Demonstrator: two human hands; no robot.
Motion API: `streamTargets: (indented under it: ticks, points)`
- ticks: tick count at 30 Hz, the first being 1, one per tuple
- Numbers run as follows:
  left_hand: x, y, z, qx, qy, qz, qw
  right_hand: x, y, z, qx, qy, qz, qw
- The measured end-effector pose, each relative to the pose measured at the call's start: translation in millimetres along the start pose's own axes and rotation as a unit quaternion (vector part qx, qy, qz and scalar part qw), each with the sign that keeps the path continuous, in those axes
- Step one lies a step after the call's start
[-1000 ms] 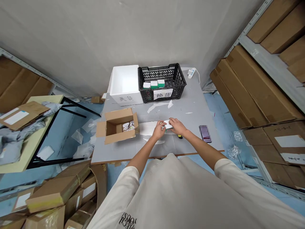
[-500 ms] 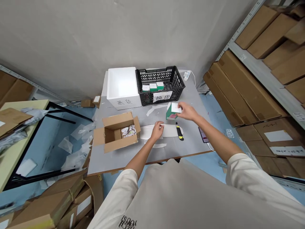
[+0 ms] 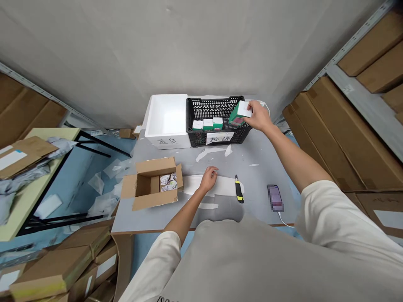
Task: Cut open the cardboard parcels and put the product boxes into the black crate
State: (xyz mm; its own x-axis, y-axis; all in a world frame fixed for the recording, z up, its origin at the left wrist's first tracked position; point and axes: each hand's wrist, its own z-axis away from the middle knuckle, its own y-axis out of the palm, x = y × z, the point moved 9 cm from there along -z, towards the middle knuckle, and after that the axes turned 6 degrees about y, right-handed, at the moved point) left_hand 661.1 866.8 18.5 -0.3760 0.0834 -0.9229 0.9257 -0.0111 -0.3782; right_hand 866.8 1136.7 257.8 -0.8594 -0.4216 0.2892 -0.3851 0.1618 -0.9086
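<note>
Gripped in my right hand (image 3: 258,116) is a small green-and-white box (image 3: 238,112), tilted over the right end of a black plastic crate (image 3: 208,102). Inside the crate, three similar small boxes (image 3: 208,123) stand in a row near its front wall. My left hand (image 3: 209,179) holds nothing; its fingers are loosely bent and apart, just above a pale strip (image 3: 225,184) on the table. To its right lies a black-and-yellow utility knife (image 3: 239,191). An open cardboard box (image 3: 154,201) with crumpled paper (image 3: 168,182) inside stands to its left.
A white foam box (image 3: 166,140) adjoins the crate on the left. A phone (image 3: 276,198) with a cable lies on the right of the grey table (image 3: 252,167). Shelves with cartons (image 3: 327,130) rise at the right; more cartons (image 3: 53,268) are stacked at lower left.
My right hand has carried the small box away from me, from above the table to over the crate's right end. My left hand has stayed near the pale strip. The view has shifted slightly.
</note>
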Motion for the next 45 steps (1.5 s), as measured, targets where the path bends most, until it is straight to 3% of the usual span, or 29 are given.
streamTargets:
  ticks: [5,11,15,19,27,33,37,45]
  points:
    - [14,3.6,-15,-0.001,-0.022,-0.015,1.000,-27,65,-35,0.052,0.001,-0.024,0.998]
    - [34,6.5,-25,-0.003,-0.039,-0.033,0.999,-46,146,-47,0.153,-0.001,-0.040,0.987]
    - [44,10.8,-29,0.002,-0.053,-0.035,0.998,-51,185,-47,0.216,-0.003,-0.050,0.975]
    - [47,12.0,-30,0.011,-0.059,-0.041,0.997,-57,210,-48,0.261,0.009,-0.081,0.962]
    - [46,10.2,-31,0.012,-0.055,-0.052,0.997,-50,207,-45,0.215,-0.035,-0.110,0.970]
    - [37,11.5,-26,0.019,-0.058,-0.048,0.997,-49,200,-27,0.230,-0.048,-0.087,0.968]
    - [28,8.1,-22,0.016,-0.053,-0.053,0.997,-44,194,-18,0.240,-0.054,-0.075,0.966]
    - [1,-1.0,-18,-0.010,-0.031,-0.065,0.997,-24,169,10,0.202,-0.083,-0.100,0.971]
